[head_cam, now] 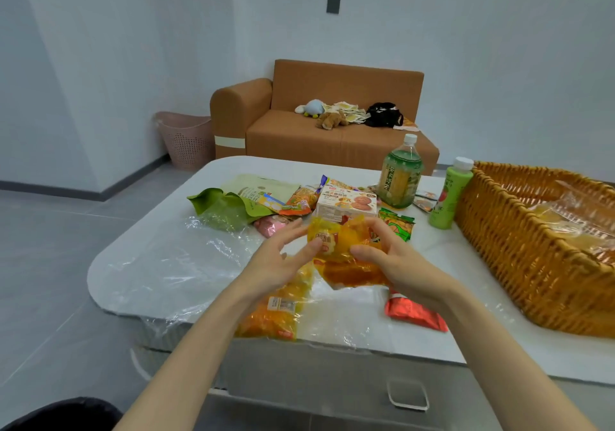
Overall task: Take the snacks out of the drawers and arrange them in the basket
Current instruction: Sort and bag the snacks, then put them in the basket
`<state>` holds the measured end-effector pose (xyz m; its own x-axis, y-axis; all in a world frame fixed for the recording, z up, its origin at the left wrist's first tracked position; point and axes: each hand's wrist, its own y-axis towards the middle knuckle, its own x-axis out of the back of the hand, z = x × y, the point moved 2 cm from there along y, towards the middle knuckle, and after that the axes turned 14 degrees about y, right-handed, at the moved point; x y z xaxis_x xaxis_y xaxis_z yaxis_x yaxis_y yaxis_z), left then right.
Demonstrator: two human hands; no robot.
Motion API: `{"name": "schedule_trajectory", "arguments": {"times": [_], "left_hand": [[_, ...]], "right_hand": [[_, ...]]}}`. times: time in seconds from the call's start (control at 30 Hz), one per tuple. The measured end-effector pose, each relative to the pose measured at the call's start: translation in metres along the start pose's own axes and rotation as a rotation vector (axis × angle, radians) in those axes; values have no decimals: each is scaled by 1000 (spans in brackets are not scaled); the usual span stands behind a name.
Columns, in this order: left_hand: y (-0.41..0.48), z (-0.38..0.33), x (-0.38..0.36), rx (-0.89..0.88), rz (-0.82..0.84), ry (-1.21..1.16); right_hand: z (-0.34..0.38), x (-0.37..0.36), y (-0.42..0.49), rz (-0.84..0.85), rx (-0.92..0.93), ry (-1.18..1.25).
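Note:
Both hands hold yellow-orange snack packets (342, 247) above the middle of the white table (139, 264). My left hand (283, 257) pinches the left packet with thumb and fingers. My right hand (392, 257) grips the right side of the bundle. The wicker basket (532, 264) stands at the right with clear-wrapped snacks inside. Another orange packet (276, 314) lies under my left forearm, and a red packet (412, 312) lies under my right wrist. A biscuit box (346, 206) and several other snack bags lie behind my hands.
Two green bottles (401, 177) (447, 197) stand by the basket's left wall. Clear plastic film (186, 264) covers the table's left part. A shut drawer front with a handle (407, 394) is below the table edge. A brown sofa (316, 131) and pink bin (186, 137) stand behind.

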<state>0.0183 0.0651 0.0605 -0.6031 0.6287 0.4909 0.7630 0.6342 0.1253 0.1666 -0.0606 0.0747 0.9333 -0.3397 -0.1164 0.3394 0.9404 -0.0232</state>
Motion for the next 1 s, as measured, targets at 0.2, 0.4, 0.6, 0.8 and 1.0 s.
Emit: {"name": "schedule_trajectory", "arguments": {"times": [0.2, 0.4, 0.6, 0.8, 1.0], "left_hand": [[-15, 0, -11, -6, 51, -142], [-14, 3, -9, 237, -87, -474], [-9, 19, 9, 350, -206, -490], [-8, 31, 13, 349, -214, -269], [-6, 37, 17, 369, -186, -157]], "right_hand": [[-8, 5, -23, -41, -82, -43], [-8, 15, -29, -230, -93, 259], [-31, 77, -28, -518, 118, -788], [-58, 90, -17, -400, -21, -932], [-60, 104, -20, -822, -245, -402]]}}
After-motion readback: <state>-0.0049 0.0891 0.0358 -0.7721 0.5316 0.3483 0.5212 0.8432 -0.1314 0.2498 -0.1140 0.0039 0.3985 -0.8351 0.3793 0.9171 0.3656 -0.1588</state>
